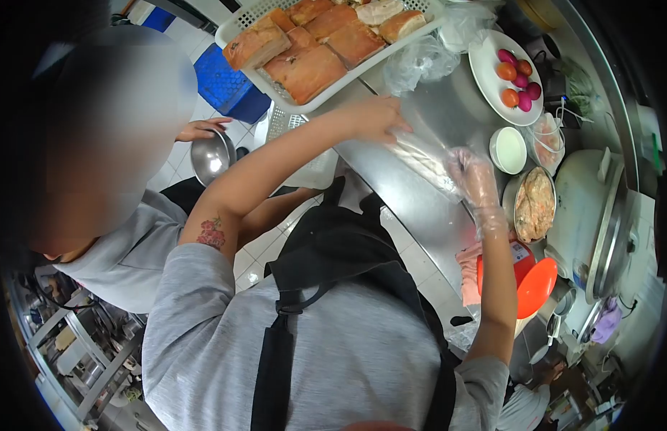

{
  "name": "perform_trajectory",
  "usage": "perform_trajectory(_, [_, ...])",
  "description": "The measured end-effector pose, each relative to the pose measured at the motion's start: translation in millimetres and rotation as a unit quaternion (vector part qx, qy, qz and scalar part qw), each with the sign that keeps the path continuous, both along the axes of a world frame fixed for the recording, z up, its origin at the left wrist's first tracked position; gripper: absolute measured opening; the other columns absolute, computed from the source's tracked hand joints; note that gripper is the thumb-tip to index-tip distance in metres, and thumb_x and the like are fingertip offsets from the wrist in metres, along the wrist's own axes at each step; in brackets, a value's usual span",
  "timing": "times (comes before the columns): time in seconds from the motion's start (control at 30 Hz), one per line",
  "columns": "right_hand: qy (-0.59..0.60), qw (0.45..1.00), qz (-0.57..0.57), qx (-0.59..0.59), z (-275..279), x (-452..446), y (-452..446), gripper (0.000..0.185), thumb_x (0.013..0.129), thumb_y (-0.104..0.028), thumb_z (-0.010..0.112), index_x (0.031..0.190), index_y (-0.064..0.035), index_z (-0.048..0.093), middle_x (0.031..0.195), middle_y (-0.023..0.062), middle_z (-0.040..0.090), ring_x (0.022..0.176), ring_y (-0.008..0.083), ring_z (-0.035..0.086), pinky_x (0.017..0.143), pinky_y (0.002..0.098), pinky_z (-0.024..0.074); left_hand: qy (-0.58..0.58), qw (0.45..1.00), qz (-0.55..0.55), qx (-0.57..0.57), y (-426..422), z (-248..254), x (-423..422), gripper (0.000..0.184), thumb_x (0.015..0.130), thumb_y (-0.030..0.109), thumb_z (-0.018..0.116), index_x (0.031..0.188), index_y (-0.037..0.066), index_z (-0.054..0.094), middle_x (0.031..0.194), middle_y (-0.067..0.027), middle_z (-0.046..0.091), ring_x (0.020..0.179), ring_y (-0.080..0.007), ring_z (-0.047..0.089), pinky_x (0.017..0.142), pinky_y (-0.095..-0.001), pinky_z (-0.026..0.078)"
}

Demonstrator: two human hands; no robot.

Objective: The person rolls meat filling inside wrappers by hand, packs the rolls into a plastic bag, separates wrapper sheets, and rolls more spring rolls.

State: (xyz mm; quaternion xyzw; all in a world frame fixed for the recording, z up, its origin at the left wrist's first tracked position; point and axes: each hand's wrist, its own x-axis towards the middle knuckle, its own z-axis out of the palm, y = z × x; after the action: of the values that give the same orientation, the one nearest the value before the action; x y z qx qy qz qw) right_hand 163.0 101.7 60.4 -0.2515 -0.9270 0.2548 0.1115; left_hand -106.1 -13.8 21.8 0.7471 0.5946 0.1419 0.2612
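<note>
My left hand (380,118), without a visible glove, reaches over the steel counter with its fingers bent down at the upper end of a clear plastic sheet or bag (423,158). The plastic looks crumpled and whitish, stretched between my two hands; whether something lies inside it I cannot tell. My right hand (473,176) wears a clear disposable glove and is closed at the lower end of this plastic. A white bowl (508,150) of pale content stands just right of my right hand.
A white basket (305,106) of browned meat slabs is at the top. Right stand a plate (484,79) with small tomatoes and purple-pink items, a bowl of chunky mixture (534,205), a red container (520,266) and a large pot (588,215). A co-worker (118,251) holds a metal bowl (213,158).
</note>
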Motion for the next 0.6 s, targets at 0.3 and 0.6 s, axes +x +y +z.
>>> perform_trajectory(0.3, [-0.011, 0.990, 0.057, 0.130, -12, 22, -43, 0.028, 0.076, -0.006, 0.071, 0.104, -0.0119, 0.070, 0.118, 0.0095, 0.068, 0.109, 0.0305, 0.064, 0.094, 0.0417, 0.0516, 0.070, 0.976, -0.060, 0.199, -41, -27, 13, 0.064, 0.081, 0.006, 0.065, 0.142, 0.018, 0.050, 0.152, -0.0080, 0.043, 0.140, -0.0317, 0.042, 0.117, -0.0412, 0.035])
perform_trajectory(0.6, [-0.041, 0.982, 0.085, 0.164, -47, -13, -57, 0.076, 0.084, -0.030, 0.072, 0.148, -0.0047, 0.040, 0.146, 0.0207, 0.047, 0.132, 0.0393, 0.048, 0.112, 0.0494, 0.0368, 0.091, 0.964, 0.013, 0.248, -52, -44, 8, 0.046, 0.096, 0.024, 0.055, 0.141, 0.017, 0.050, 0.144, -0.0076, 0.053, 0.128, -0.0278, 0.054, 0.105, -0.0396, 0.047])
